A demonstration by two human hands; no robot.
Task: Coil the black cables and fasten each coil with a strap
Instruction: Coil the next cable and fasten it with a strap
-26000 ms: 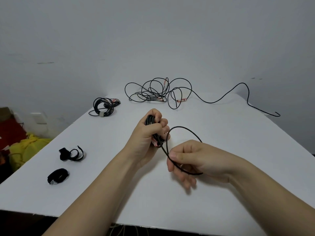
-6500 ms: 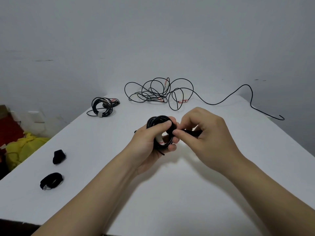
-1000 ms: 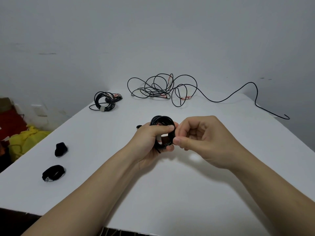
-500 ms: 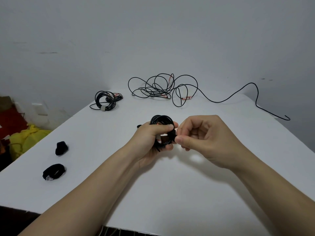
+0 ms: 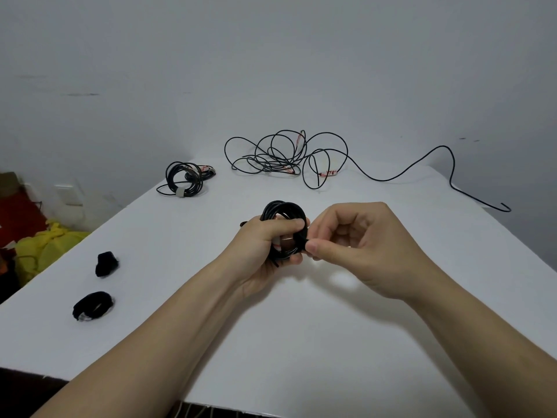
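My left hand (image 5: 265, 251) grips a small black cable coil (image 5: 283, 211) above the middle of the white table (image 5: 301, 342). My right hand (image 5: 361, 248) pinches a black strap (image 5: 301, 239) against the coil's right side with thumb and forefinger. Most of the strap is hidden by my fingers. A finished coil with a pale strap (image 5: 184, 179) lies at the far left. A loose tangle of black cable (image 5: 286, 158) lies at the far edge, its tail (image 5: 452, 176) running right.
Two rolled black straps (image 5: 106, 263) (image 5: 92, 305) lie on the table's left side. Yellow and red items (image 5: 45, 248) sit on the floor beyond the left edge. A grey wall stands behind the table.
Over the last second my hands stay almost still; my right fingers shift slightly on the strap at the coil. Earlier, the left hand held the coil while the right fed cable.
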